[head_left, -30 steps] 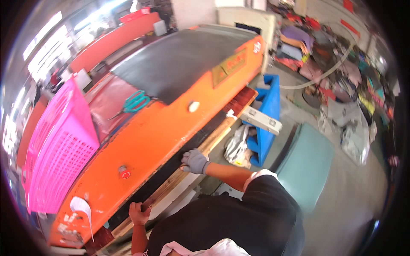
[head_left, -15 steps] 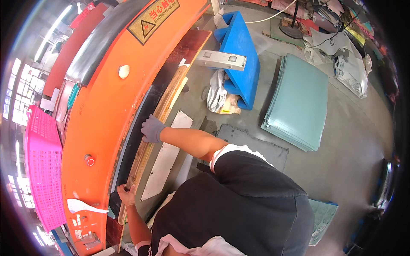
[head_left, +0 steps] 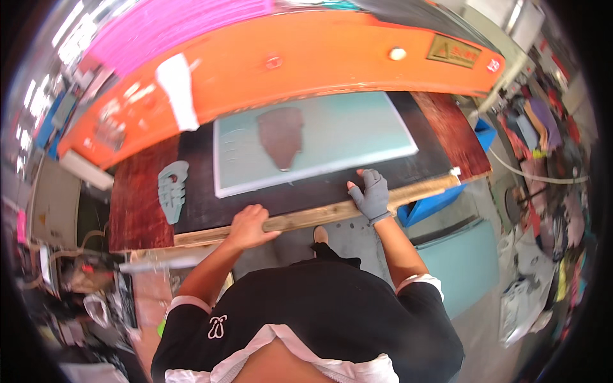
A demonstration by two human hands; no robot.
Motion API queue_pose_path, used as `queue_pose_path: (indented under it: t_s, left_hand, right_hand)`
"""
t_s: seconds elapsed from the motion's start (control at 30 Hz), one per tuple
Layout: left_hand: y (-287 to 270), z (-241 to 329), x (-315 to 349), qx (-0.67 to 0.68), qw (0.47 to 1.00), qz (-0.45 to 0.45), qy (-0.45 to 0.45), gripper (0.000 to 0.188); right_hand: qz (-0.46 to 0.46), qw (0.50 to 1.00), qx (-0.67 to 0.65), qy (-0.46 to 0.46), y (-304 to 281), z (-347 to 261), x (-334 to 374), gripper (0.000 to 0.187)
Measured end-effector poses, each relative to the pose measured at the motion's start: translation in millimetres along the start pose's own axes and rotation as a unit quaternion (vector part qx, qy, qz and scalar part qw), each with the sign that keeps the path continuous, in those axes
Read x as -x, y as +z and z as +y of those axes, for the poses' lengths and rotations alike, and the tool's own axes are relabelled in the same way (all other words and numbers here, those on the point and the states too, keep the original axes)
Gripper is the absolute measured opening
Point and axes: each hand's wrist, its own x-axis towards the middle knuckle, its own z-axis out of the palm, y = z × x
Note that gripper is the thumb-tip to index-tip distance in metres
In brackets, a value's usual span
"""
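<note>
Before me lies a wide board with a black surface (head_left: 306, 187), dark red-brown ends and a wooden front edge (head_left: 313, 218). My bare left hand (head_left: 251, 226) grips that edge, fingers over the top and thumb in front. Further right, my right hand (head_left: 372, 195), in a grey glove with bare fingertips, rests across the edge with thumb and fingers apart. Beyond the hands is a pale green sheet (head_left: 357, 131) with a whitish border. A brownish, shield-shaped piece (head_left: 281, 135) shows on the sheet. Left of it lies a grey-green piece with cutouts (head_left: 171, 191).
An orange machine beam (head_left: 332, 51) spans the board's far side, with a red button (head_left: 274, 62) and a white, long-shaped thing (head_left: 178, 89) on it. A pink basket (head_left: 185, 32) sits above. Stacked green sheets (head_left: 456, 262) and a blue stand (head_left: 431, 204) are at the right.
My view has swung round to face the orange machine. The board's top, the pale green sheet and the brownish piece now show. Both hands are still at the wooden edge.
</note>
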Motion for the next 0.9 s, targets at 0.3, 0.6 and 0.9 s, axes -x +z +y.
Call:
queue_pose_path:
  t_s: [0.3,0.6,0.9]
  left_hand:
    - [-16.4,69.2,148.8,0.069,0.996,0.039,0.034,0.044]
    - [-4.1,91.1,150.3,0.043,0.984,0.172,0.021,0.052]
    - [19.3,89.0,148.6,0.008,0.982,0.186,0.026,0.050]
  right_hand:
    - [-0.324,0.931,0.132,0.103,53.4,-198.7,-23.3,0.094]
    - [-0.379,0.898,0.112,0.194,9.1,-227.3,16.5,0.088]
    - [-0.221,0.801,-0.407,0.380,-26.7,-145.0,18.2,0.063]
